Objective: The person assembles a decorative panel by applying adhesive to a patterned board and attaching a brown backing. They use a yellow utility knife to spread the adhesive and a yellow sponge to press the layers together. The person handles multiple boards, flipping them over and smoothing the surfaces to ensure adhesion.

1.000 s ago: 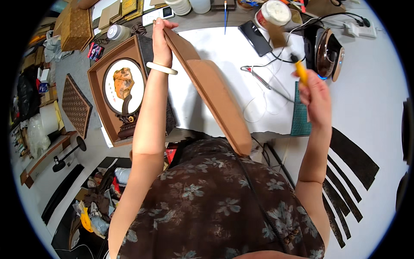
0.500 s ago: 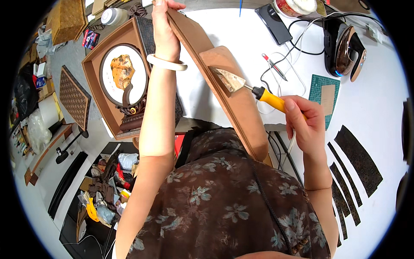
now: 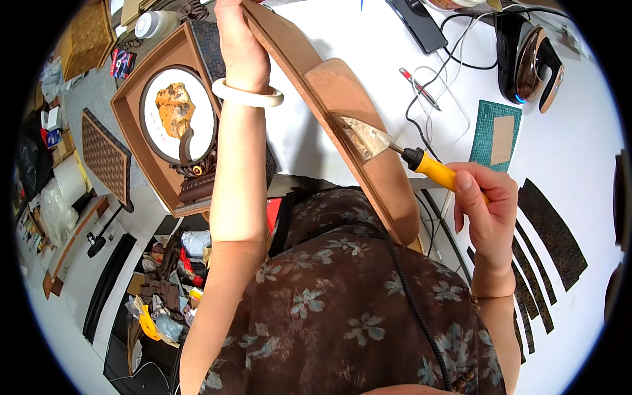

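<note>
The left hand [image 3: 242, 52] is at the upper end of a brown panel [image 3: 345, 82]; its fingers run out of view, so I cannot tell how far its grip closes. The panel stands tilted between the two hands, its long axis slanting from upper left down to lower right, where the lower end meets the dark floral clothing [image 3: 355, 296]; its broad face is turned rightward. The right hand [image 3: 484, 201] has its grip closed around the yellow handle of a scraper [image 3: 413, 158]. The scraper points up and left, its blade laid against the panel's face along the near rim, handle trailing lower right. Beyond lies the white-covered worktop [image 3: 378, 39], with a green cutting mat [image 3: 484, 125] to the right.
</note>
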`<action>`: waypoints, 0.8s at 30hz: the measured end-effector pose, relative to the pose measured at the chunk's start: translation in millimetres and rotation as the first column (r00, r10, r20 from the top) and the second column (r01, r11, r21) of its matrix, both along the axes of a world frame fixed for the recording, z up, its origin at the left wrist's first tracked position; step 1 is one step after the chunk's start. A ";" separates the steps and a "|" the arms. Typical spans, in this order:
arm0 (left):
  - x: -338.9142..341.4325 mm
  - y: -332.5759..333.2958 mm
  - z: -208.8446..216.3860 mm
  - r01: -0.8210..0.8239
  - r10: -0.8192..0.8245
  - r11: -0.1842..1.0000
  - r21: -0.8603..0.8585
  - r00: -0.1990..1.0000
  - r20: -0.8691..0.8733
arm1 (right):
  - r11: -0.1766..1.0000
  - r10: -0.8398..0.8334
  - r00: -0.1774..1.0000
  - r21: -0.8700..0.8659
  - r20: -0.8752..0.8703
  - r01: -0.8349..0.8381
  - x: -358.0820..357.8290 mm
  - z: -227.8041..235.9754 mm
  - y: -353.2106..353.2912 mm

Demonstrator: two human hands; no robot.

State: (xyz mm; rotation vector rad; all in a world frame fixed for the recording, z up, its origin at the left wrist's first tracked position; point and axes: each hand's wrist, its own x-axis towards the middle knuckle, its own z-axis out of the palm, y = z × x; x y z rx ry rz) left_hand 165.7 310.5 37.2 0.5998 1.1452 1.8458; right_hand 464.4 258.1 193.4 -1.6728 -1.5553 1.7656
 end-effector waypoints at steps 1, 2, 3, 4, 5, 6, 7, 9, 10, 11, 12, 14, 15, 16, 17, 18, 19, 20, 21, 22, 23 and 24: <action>1.7 2.5 0.5 -0.002 0.001 1.000 0.021 1.000 0.028 | 1.000 0.001 1.000 0.004 0.005 -0.001 0.3 -0.1 0.0; 3.1 1.6 5.7 0.005 -0.005 1.000 -0.018 0.999 0.036 | 1.000 -0.008 1.000 -0.002 0.015 0.008 -0.7 0.9 0.1; 4.6 2.1 8.6 0.008 -0.007 1.000 -0.022 0.998 0.056 | 1.000 -0.016 1.000 -0.008 0.025 0.016 -2.7 2.7 0.3; 5.2 1.6 10.7 0.004 -0.002 1.000 -0.026 0.997 0.072 | 1.000 -0.018 0.999 -0.013 0.033 0.018 -3.8 3.5 1.0; 5.6 1.6 11.0 0.000 0.002 1.000 -0.030 0.996 0.089 | 1.000 0.003 0.999 0.003 0.036 -0.003 -3.4 3.4 1.5; 3.9 1.5 9.3 0.003 -0.002 1.000 -0.025 0.999 0.042 | 0.999 0.024 0.999 0.019 0.039 -0.025 -2.7 3.0 2.0; 4.0 1.8 8.1 -0.013 0.014 1.000 -0.023 0.998 0.058 | 0.998 0.047 0.998 0.035 0.045 -0.049 -3.2 3.4 2.7; 4.7 2.1 6.3 -0.046 0.048 0.999 -0.021 0.995 0.088 | 0.997 0.064 0.996 0.045 0.062 -0.067 -6.5 7.6 3.6; 4.8 2.4 7.3 -0.035 0.037 0.999 -0.030 0.996 0.077 | 0.996 0.069 0.995 0.052 0.070 -0.073 -8.5 9.0 3.7; 4.9 2.3 10.1 -0.024 0.027 0.999 -0.039 0.998 0.065 | 0.996 0.067 0.995 0.061 0.069 -0.071 -10.6 9.4 3.6; 4.8 2.4 12.0 -0.014 0.017 0.999 -0.049 0.998 0.053 | 0.995 0.066 0.996 0.070 0.067 -0.070 -12.9 9.7 3.6; 6.1 2.4 13.3 -0.029 0.031 0.998 -0.052 0.999 0.035 | 0.994 0.070 0.995 0.083 0.072 -0.075 -16.6 9.0 5.0; 6.3 2.4 13.2 -0.036 0.038 0.998 -0.054 0.999 0.025 | 0.993 0.073 0.994 0.087 0.080 -0.080 -18.6 7.9 6.8; 6.4 1.9 13.0 -0.029 0.031 0.999 -0.046 0.999 0.042 | 0.992 0.074 0.993 0.091 0.088 -0.082 -18.9 7.8 7.1; 6.3 1.4 12.1 -0.022 0.024 0.999 -0.038 0.998 0.059 | 0.992 0.079 0.993 0.092 0.086 -0.087 -18.4 8.4 6.8; 6.3 1.0 10.9 -0.014 0.016 0.999 -0.030 0.997 0.076 | 0.991 0.084 0.993 0.093 0.084 -0.092 -17.5 9.1 6.4; 5.1 1.1 8.6 -0.019 0.020 1.000 -0.018 0.997 0.077 | 0.991 0.093 0.992 0.092 0.083 -0.101 -17.6 9.4 7.2; 4.0 1.6 5.9 -0.024 0.024 1.000 -0.006 0.997 0.079 | 0.990 0.099 0.991 0.087 0.091 -0.107 -15.7 11.0 6.5; 3.2 1.7 4.7 -0.028 0.028 1.000 0.007 0.996 0.080 | 0.990 0.105 0.989 0.083 0.100 -0.113 -12.3 13.8 4.5; 3.5 1.6 4.6 -0.033 0.032 0.999 0.011 0.996 0.077 | 0.990 0.109 0.988 0.079 0.107 -0.118 -10.5 14.7 3.2; 4.6 1.7 4.8 -0.038 0.036 0.999 0.015 0.997 0.074 | 0.992 0.101 0.989 0.070 0.106 -0.108 -11.7 14.9 3.6; 5.2 1.7 5.1 -0.041 0.040 0.999 0.020 0.997 0.071 | 0.993 0.092 0.990 0.061 0.106 -0.099 -13.9 15.4 4.4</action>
